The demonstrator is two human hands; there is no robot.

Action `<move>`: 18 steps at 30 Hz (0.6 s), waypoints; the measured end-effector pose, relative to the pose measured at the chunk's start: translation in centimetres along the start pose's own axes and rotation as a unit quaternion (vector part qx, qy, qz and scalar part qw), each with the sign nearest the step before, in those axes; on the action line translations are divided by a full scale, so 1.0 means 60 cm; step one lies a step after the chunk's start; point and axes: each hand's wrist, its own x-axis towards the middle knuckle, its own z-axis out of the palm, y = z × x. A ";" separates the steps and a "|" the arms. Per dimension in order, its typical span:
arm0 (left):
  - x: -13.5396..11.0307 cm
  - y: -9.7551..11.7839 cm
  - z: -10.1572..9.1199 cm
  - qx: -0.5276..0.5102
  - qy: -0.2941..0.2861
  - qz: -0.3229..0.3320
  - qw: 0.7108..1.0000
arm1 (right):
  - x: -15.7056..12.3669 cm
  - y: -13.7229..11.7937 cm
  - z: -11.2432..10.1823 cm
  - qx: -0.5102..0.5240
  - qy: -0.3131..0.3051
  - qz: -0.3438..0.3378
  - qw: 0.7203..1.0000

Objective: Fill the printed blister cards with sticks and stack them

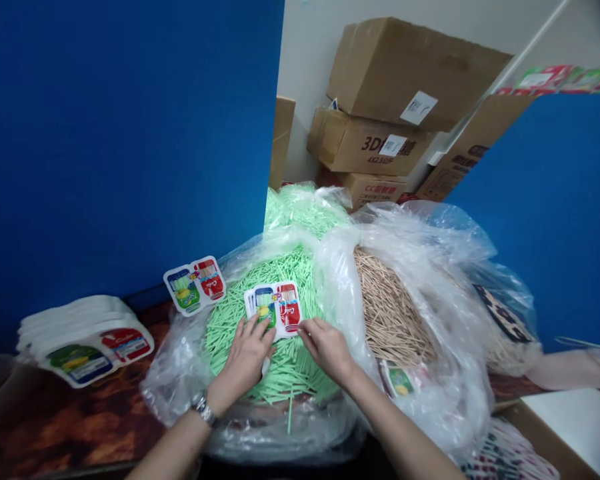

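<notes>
Left hand [246, 357] open, fingers spread on stacked printed cards [276, 305], right hand [329, 348] curled at their lower right corner, its grip unclear, cards over green sticks [295, 367] in a clear plastic bag [177, 370]

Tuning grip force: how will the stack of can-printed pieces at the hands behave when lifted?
The stack is probably light, looking thin for its width. It seems fairly stiff: its face looks flat beside the left hand and right hand. Its pieces may slide apart: their edges show offset on one side.
</notes>
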 end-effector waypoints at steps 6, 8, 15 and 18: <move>0.007 -0.035 -0.025 -0.073 0.083 -0.036 0.993 | -0.044 0.011 0.014 -0.001 -0.007 -0.002 1.000; 0.008 -0.057 -0.040 -0.107 0.105 -0.067 0.986 | -0.042 0.010 0.022 0.015 -0.004 -0.001 1.000; 0.021 -0.088 -0.068 -0.148 0.125 -0.155 0.969 | 0.050 -0.002 0.046 -0.001 0.045 0.104 0.994; 0.025 -0.073 -0.063 -0.178 0.112 -0.160 0.964 | 0.097 -0.004 0.045 -0.026 -0.003 0.160 0.987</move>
